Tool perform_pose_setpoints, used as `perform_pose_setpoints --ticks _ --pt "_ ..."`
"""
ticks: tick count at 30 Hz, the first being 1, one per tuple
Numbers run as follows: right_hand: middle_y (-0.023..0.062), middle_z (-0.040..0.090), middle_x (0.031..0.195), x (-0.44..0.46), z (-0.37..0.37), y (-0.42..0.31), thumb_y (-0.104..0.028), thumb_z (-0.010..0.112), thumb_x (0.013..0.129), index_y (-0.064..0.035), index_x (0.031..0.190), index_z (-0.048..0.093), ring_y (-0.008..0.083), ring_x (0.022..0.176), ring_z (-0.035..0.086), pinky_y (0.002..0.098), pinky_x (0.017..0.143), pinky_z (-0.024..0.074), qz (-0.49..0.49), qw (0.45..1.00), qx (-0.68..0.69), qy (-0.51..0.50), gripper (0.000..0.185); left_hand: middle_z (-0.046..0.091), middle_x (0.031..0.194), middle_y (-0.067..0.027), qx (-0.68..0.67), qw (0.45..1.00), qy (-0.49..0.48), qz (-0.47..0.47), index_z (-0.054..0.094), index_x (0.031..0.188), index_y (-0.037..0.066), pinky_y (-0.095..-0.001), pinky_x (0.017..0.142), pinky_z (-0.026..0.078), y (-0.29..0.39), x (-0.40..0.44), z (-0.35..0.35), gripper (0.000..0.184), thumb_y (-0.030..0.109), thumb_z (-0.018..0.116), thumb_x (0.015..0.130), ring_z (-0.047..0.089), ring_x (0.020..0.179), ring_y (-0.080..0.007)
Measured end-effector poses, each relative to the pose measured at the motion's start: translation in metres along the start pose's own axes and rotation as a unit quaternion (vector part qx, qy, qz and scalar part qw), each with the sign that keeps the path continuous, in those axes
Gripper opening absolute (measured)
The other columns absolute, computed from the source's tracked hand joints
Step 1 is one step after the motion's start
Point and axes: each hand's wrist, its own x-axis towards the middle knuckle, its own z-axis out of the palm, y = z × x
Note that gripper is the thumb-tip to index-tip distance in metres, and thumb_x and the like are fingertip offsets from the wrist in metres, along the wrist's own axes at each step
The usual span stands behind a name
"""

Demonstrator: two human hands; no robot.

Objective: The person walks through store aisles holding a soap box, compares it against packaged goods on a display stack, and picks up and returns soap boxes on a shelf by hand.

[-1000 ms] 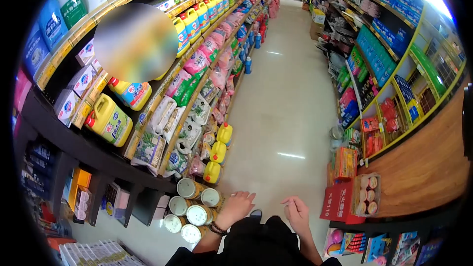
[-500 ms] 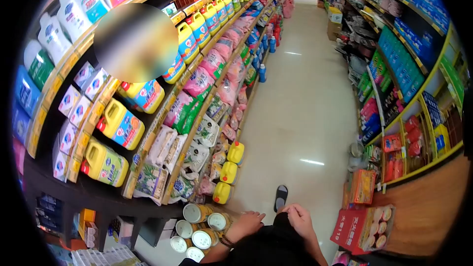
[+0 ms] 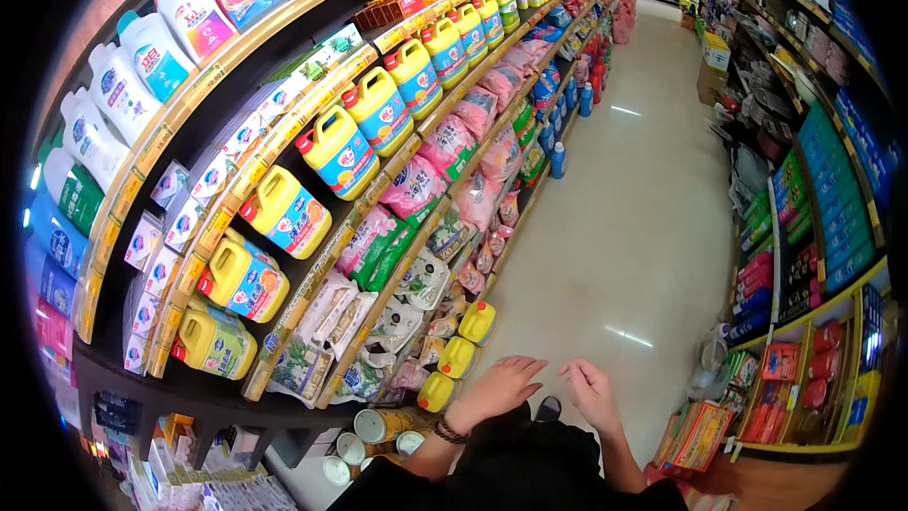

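Note:
My left hand (image 3: pixel 501 386), with a beaded bracelet (image 3: pixel 449 431) at its wrist, is held in front of my body. Its fingers are stretched out and nothing is in it. Close by on the right, my right hand (image 3: pixel 590 396) has its fingers curled in, with no object visible in them. The two hands are apart. Nearest to the left hand are yellow jugs (image 3: pixel 458 357) standing low beside the shelf. Round tins with pale lids (image 3: pixel 375 426) sit on the floor below them to the left.
On the left, a long curved shelf holds yellow detergent jugs (image 3: pixel 340 152), bagged washing powder (image 3: pixel 413 189), white bottles (image 3: pixel 125 96) and small soap boxes (image 3: pixel 144 239). A tiled aisle floor (image 3: pixel 605 227) runs ahead. On the right are shelves with teal packs (image 3: pixel 837 194) and an orange carton (image 3: pixel 695 435).
My view has turned left, so the aisle sits further right. Both hands have risen and the left one's fingers are stretched out further. A shelf area blurred before now shows clearly.

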Motion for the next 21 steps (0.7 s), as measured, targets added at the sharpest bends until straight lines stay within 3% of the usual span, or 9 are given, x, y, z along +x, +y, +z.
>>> perform_pose_setpoints --ticks 2,6,8,10,12,14,18,19,21 --pt "-0.0092 0.040 0.066 0.020 -0.001 0.012 -0.015 0.046 0.106 -0.0036 0.099 0.066 -0.0001 0.059 0.036 0.0202 0.052 0.0288 -0.014 1.000 -0.008 0.008 0.024 0.065 0.116 -0.0180 0.026 0.997 -0.028 -0.064 0.055 0.133 0.005 -0.0455 0.094 0.049 -0.033 0.001 0.002 0.047 0.023 0.067 0.091 0.061 0.110 -0.0374" --pt "-0.0082 0.044 0.067 0.068 -0.015 0.005 -0.015 0.047 0.106 -0.0036 0.099 0.066 0.0002 0.059 0.037 0.0197 0.052 0.0299 0.082 0.995 0.049 -0.019 0.023 0.067 0.115 -0.0211 0.017 0.978 -0.054 -0.202 0.062 0.123 0.001 -0.0461 0.097 0.048 -0.100 0.022 -0.013 0.040 0.021 0.067 0.089 0.061 0.112 -0.0393" --pt "-0.0079 0.046 0.069 0.097 -0.024 0.008 -0.015 0.049 0.105 -0.0029 0.099 0.067 0.0008 0.061 0.040 0.0199 0.054 0.0316 0.077 0.995 0.033 -0.052 0.023 0.067 0.109 -0.0232 -0.050 0.971 0.014 -0.232 0.065 0.117 -0.001 -0.0474 0.094 0.049 -0.145 0.024 -0.021 0.036 0.019 0.068 0.087 0.062 0.108 -0.0412" --pt "-0.0077 0.047 0.070 0.132 -0.028 0.003 -0.016 0.050 0.105 -0.0027 0.100 0.067 0.0013 0.062 0.041 0.0202 0.055 0.0324 0.063 0.995 -0.017 -0.077 0.022 0.068 0.106 -0.0247 -0.017 0.948 0.149 -0.281 0.066 0.114 -0.001 -0.0486 0.089 0.051 -0.192 0.031 -0.029 0.033 0.016 0.069 0.086 0.063 0.102 -0.0429" --pt "-0.0075 0.046 0.070 0.184 -0.027 0.001 -0.016 0.050 0.105 -0.0027 0.100 0.067 0.0021 0.064 0.041 0.0208 0.057 0.0334 -0.010 0.993 -0.045 -0.105 0.022 0.068 0.106 -0.0250 0.020 0.923 0.199 -0.328 0.067 0.116 0.001 -0.0488 0.087 0.051 -0.237 0.052 -0.049 0.034 0.014 0.070 0.084 0.064 0.099 -0.0434" --pt "-0.0072 0.046 0.070 0.232 -0.024 -0.006 -0.017 0.051 0.105 -0.0027 0.100 0.066 0.0028 0.066 0.041 0.0214 0.059 0.0345 -0.074 0.985 -0.072 -0.138 0.022 0.068 0.106 -0.0244 0.010 0.907 0.272 -0.323 0.067 0.116 0.003 -0.0479 0.088 0.051 -0.262 0.082 -0.083 0.033 0.011 0.070 0.084 0.064 0.100 -0.0428" --pt "-0.0074 0.044 0.063 0.323 -0.010 -0.082 -0.020 0.049 0.107 -0.0019 0.102 0.066 0.0006 0.057 0.040 0.0203 0.052 0.0316 0.071 0.974 -0.056 -0.208 0.026 0.068 0.107 -0.0210 0.026 0.881 0.408 -0.237 0.066 0.116 0.001 -0.0435 0.086 0.051 -0.263 0.155 -0.208 0.027 0.007 0.068 0.089 0.065 0.100 -0.0393" --pt "-0.0081 0.040 0.058 0.350 -0.007 -0.073 -0.021 0.048 0.108 -0.0020 0.108 0.065 0.0007 0.048 0.035 0.0215 0.046 0.0260 -0.034 0.971 -0.057 -0.230 0.026 0.068 0.108 -0.0200 0.016 0.870 0.436 -0.229 0.066 0.116 0.001 -0.0432 0.087 0.051 -0.256 0.169 -0.239 0.027 0.005 0.068 0.089 0.065 0.101 -0.0386" --pt "-0.0086 0.036 0.057 0.390 0.002 -0.088 -0.021 0.047 0.108 -0.0031 0.114 0.062 0.0020 0.047 0.032 0.0224 0.046 0.0237 0.033 0.962 0.013 -0.272 0.025 0.067 0.110 -0.0184 0.105 0.854 0.480 -0.170 0.066 0.117 0.000 -0.0426 0.090 0.051 -0.248 0.194 -0.296 0.028 0.003 0.068 0.089 0.065 0.102 -0.0376"
